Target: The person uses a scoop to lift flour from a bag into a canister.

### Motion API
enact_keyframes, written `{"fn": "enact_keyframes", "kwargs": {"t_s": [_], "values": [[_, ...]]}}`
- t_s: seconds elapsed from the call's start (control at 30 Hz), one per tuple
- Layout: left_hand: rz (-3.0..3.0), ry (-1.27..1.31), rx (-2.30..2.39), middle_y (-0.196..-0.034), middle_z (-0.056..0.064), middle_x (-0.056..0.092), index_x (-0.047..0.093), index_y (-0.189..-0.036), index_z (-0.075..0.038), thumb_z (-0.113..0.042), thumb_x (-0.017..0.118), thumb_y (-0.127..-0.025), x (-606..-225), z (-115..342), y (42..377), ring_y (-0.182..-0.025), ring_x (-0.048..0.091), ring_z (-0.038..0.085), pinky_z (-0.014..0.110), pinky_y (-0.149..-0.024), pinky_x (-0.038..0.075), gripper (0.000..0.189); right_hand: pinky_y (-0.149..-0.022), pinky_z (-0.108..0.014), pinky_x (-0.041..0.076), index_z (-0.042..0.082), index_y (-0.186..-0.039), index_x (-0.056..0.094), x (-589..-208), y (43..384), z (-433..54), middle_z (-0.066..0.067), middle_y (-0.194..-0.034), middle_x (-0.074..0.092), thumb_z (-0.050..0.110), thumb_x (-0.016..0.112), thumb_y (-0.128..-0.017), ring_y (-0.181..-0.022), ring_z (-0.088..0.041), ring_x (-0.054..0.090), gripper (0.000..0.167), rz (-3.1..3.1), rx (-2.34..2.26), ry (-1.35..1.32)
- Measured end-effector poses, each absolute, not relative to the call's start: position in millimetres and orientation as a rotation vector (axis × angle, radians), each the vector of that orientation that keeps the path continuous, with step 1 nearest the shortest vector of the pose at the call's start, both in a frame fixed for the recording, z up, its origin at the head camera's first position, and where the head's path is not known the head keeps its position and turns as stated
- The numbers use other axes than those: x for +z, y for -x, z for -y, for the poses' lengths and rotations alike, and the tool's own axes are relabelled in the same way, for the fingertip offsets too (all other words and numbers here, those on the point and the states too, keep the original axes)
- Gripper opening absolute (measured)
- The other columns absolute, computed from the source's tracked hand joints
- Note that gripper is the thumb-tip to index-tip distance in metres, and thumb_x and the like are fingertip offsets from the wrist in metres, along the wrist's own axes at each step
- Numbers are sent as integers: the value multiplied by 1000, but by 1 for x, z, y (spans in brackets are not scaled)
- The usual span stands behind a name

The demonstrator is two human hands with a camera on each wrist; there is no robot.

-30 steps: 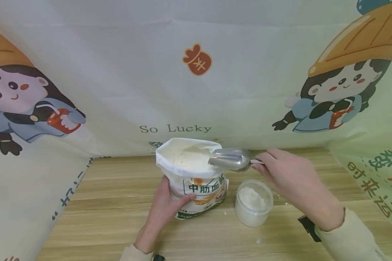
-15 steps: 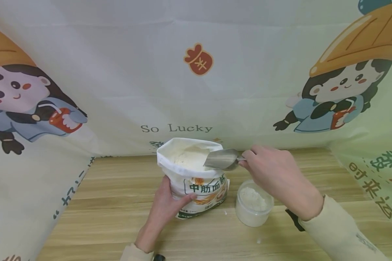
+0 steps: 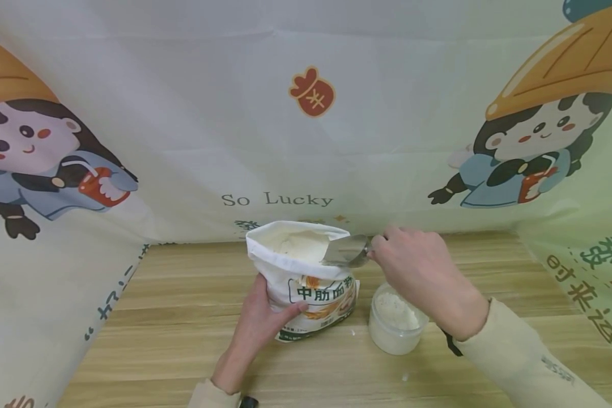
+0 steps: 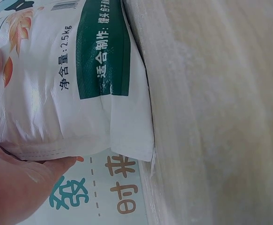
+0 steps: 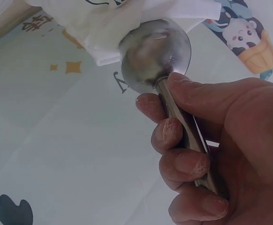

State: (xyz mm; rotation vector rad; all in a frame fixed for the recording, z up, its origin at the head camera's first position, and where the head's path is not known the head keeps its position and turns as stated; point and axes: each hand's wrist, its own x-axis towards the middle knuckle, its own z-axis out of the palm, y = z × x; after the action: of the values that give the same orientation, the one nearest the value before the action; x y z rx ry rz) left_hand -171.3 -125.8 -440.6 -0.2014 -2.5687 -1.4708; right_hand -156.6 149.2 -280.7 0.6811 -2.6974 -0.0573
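Observation:
A white flour bag (image 3: 311, 303) with its top rolled outward stands on the table, pale flour (image 3: 301, 246) showing inside. My left hand (image 3: 260, 323) grips its left side, thumb across the printed front; in the left wrist view the bag (image 4: 47, 93) shows its green label. My right hand (image 3: 413, 266) holds a metal scoop (image 3: 351, 251) by the handle, its blade tilted over the bag's right rim with the tip inside the mouth. The right wrist view shows fingers (image 5: 183, 164) curled round the handle, with white powder on them. Below that hand is a clear round tub (image 3: 395, 334) containing flour.
The wooden table (image 3: 183, 340) has small white specks of flour near the tub. A printed cloth (image 3: 209, 113) rises behind and on both sides, close beyond the bag. A dark strap (image 3: 450, 343) shows under the right sleeve.
My right hand has moved left, bringing the scoop farther over the bag's mouth and turning its blade over. The left hand keeps its grip on the bag, whose rim has shifted slightly.

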Motion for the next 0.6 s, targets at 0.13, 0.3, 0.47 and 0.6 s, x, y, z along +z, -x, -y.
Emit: {"fn": "enact_keyframes", "kwargs": {"t_s": [0.13, 0.3, 0.47, 0.6], "values": [[2565, 207, -1470, -129, 14, 63, 41, -147, -5, -29, 94, -76, -441, 126, 172, -118, 62, 32, 53, -105, 49, 92, -40, -35, 45, 7, -87, 73, -281, 155, -145, -4, -71, 55, 15, 74, -96, -56, -20, 50, 12, 2670, -92, -697], [2565, 202, -1470, -128, 14, 63, 42, -147, -4, -29, 94, -76, -441, 126, 171, -117, 62, 31, 53, -104, 50, 91, -39, -34, 45, 5, -80, 69, -283, 153, -141, -5, -68, 52, -7, 71, -86, -54, -19, 47, 14, 2611, -136, -725], [2565, 195, -1465, -128, 15, 63, 42, -146, -4, -29, 94, -76, -442, 126, 172, -118, 62, 32, 54, -104, 49, 91, -40, -36, 45, 5, -76, 66, -285, 153, -134, -6, -66, 49, -8, 72, -83, -54, -20, 48, 16, 2593, -170, -724], [2565, 204, -1439, -127, 17, 64, 44, -144, -2, -31, 94, -77, -443, 126, 173, -117, 62, 34, 55, -103, 50, 89, -41, -36, 46, 5, -78, 66, -286, 153, -129, -6, -66, 49, -7, 73, -83, -56, -21, 50, 14, 2636, -208, -688]]}}
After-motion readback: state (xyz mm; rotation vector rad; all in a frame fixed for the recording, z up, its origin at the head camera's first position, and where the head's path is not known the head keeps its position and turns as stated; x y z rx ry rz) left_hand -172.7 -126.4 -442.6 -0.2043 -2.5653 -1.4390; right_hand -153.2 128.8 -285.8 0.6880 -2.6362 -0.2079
